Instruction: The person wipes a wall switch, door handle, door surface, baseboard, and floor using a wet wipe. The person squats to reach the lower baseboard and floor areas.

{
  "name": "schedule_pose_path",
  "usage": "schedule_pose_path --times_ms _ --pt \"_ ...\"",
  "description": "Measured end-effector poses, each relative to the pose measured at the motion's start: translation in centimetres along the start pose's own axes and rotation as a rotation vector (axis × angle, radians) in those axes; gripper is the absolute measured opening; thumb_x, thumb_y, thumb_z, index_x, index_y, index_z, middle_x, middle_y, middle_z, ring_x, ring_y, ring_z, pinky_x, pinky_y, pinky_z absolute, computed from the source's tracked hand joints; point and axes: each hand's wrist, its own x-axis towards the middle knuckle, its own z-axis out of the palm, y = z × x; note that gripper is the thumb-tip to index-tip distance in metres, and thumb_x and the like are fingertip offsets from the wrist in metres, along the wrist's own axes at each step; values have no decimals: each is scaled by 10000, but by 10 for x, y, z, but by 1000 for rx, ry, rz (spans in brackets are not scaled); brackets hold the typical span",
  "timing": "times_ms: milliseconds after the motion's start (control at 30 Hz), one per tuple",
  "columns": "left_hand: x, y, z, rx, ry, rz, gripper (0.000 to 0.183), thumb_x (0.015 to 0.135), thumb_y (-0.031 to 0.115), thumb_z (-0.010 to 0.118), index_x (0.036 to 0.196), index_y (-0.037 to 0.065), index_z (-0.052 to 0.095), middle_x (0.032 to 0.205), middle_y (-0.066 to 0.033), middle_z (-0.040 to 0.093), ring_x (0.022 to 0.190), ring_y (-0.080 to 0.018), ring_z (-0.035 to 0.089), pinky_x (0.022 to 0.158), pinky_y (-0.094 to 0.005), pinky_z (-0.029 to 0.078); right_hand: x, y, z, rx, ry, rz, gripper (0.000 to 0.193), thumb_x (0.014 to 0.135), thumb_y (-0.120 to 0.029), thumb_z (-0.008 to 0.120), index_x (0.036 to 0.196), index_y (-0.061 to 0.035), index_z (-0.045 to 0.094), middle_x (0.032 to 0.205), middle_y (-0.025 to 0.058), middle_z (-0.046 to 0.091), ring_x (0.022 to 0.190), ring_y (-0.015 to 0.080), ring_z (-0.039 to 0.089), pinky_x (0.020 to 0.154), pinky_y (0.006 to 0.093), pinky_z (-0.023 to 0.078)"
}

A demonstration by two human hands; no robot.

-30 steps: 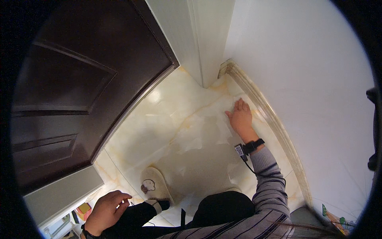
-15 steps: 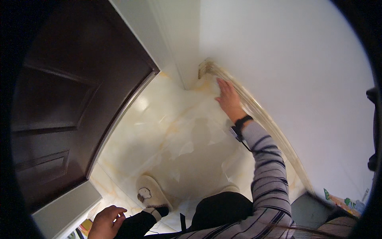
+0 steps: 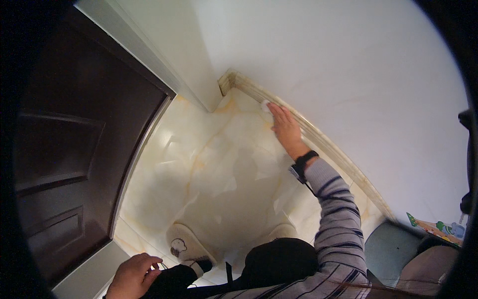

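My right hand (image 3: 288,130) reaches along the marbled baseboard (image 3: 326,142), short of the wall corner. Its fingers press a small white wad (image 3: 265,105), tissue or cloth, against the board's lower part; most of the wad is hidden under the fingers. A black wrist strap with a small device (image 3: 300,167) sits on that wrist, over a striped sleeve. At the lower left, my left hand (image 3: 134,276) hangs by my black-clad knee. Its fingers are loosely bent, with a gap between thumb and fingers, and no held thing shows.
A dark brown panelled door (image 3: 74,134) stands on the left within a pale frame (image 3: 132,45). Glossy marbled tiles (image 3: 214,164) cover the floor, where my cream slippers (image 3: 186,241) rest. At the lower right are a grey-blue surface (image 3: 391,249) and a cartoon sticker (image 3: 438,228) on the white wall.
The view has shifted, so the corner and door appear further left. The white wad now shows at my right fingertips, against the baseboard. My left hand stays near the knee.
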Motion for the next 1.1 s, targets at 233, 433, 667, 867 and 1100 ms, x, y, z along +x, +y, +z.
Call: schedule_pose_path --times_ms 233,433,667,867,1100 --pt "41 3 -21 124 -90 124 245 909 171 668 1122 62 614 932 -127 636 857 -317 640 763 -409 517 -129 39 34 31 -176 65 839 936 -574 478 1592 -136 191 1665 -36 136 1525 137 91 1234 346 64" --pt "63 6 -29 106 -140 199 247 905 148 671 1127 57 613 941 -110 647 876 -295 651 759 -396 522 -234 71 60 82 -274 77 736 964 -506 486 1568 -143 275 1651 -37 192 1518 143 109 1213 391 116" --pt "54 3 -28 60 -157 132 239 887 121 671 1112 60 618 917 -110 647 852 -280 651 758 -398 520 -169 20 45 564 -213 158 599 942 -332 586 1388 55 485 1509 180 417 1281 319 458 1042 458 383" --pt "25 -8 -24 1 -144 -3 253 890 150 682 1120 62 626 956 -108 659 911 -290 651 795 -394 524 -65 -19 12 947 73 267 577 983 -282 536 1441 43 405 1460 273 441 1315 424 459 1117 470 367" --pt "0 -12 -3 -48 -23 -67 274 850 72 686 1119 63 635 908 -97 670 813 -265 667 760 -384 523 41 -49 -5 1049 161 152 576 969 -249 555 1425 73 411 1468 276 426 1340 410 435 1130 428 368"
